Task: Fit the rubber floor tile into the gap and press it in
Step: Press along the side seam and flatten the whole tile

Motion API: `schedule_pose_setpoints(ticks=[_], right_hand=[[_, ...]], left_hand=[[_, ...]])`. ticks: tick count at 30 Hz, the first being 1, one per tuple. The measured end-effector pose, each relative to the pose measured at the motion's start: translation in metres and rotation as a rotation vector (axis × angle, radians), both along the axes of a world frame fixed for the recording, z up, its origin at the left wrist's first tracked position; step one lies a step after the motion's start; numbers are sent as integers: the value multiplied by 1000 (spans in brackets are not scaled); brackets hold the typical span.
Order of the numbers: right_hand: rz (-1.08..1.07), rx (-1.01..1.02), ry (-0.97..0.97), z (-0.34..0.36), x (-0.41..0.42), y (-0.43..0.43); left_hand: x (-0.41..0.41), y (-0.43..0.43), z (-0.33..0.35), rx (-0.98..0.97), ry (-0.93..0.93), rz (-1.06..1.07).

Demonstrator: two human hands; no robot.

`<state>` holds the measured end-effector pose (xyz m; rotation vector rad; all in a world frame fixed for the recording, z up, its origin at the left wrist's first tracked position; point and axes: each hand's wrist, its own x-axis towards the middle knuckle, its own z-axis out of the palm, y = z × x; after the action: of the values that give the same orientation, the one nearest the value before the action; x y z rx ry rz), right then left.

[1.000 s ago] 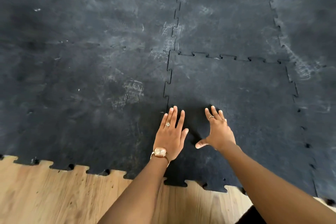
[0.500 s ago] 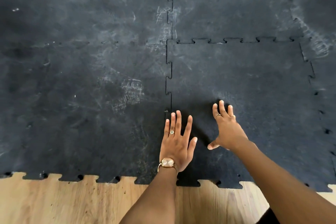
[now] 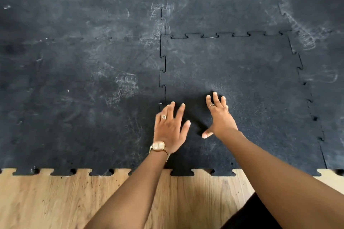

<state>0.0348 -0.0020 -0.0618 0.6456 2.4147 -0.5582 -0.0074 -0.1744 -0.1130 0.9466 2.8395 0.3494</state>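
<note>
A black rubber floor tile [image 3: 242, 87] with jigsaw edges lies in the gap among matching tiles, its seams showing on the left, far and right sides. My left hand [image 3: 170, 128] is spread with fingers apart over the tile's near left part, right beside the left seam [image 3: 162, 72]. It looks blurred and slightly raised. My right hand [image 3: 219, 117] rests flat on the tile a little to the right, fingers spread, thumb pointing left. Neither hand holds anything.
Dusty black rubber tiles [image 3: 83, 61] cover the floor on the left, far side and right. Their toothed near edge [image 3: 93, 172] ends on a light wooden floor [image 3: 55, 201]. A dark garment [image 3: 249, 215] shows at the bottom right.
The view has shifted so the tile sits more squarely ahead. My left hand has moved slightly left toward the seam and blurred; my right hand stays pressed on the tile.
</note>
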Motion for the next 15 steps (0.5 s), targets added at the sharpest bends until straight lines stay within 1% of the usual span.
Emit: schedule_pose_setpoints(ticks=[2,4,6,8,12,15], right_hand=[[-9,-3,11,-1,0,1],[-13,-8,20,-2,1,2],[-21,-14,34,-4,3,2],[-25,1,38,-6,3,2],[-20,21,12,-4,1,-1],[-23,2,9,-3,1,0]], left_hand=[[-21,14,3,87,34,64],[-32,29,2,117,63,46],[-34,37,-4,77,33,-28],[-36,39,-10,71,6,-53],[-39,35,-5,186,-86,-78],[-39,34,-3,205,-116,-93]])
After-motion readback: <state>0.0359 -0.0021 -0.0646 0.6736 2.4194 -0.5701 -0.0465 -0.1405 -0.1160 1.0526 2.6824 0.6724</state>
